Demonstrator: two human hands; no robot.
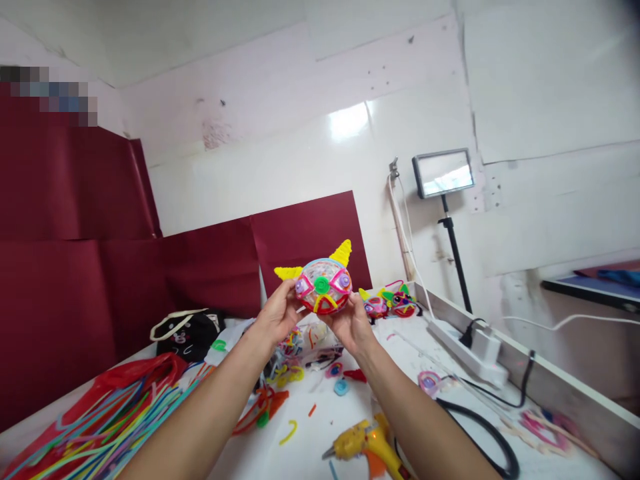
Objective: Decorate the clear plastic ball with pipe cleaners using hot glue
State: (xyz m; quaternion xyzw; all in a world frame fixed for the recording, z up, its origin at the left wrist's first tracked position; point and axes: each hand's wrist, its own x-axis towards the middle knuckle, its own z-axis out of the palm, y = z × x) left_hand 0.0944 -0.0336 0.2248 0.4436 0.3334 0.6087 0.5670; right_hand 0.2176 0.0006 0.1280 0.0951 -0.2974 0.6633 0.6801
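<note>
Fuzzy pipe-cleaner trim all over this one. It's a clear plastic dome (323, 285) with pink loops, a green spiral in the middle and two yellow horns (341, 252) sticking out the top. Both hands are holding it up in the air above the table (320, 433), facing the camera. The left hand (277, 313) is clasped on its left edge and the right hand (353, 323) cups it from the lower right, with the fingers of both wrapped round the rim.

Right under the hands there's a mess of little coils and offcuts. Just behind the right hand, against the wall, sit two more finished pieces (390, 303). A yellow glue gun (363, 443) lies near the front edge, between the forearms. A big bundle of coloured pipe cleaners (100, 420) spills out of a red bag (135, 373) on the left, with a black tote (187, 333) further back. Off right there's a white power strip (465, 350), a black cable (480, 427) and a small screen on a stand (443, 172).
</note>
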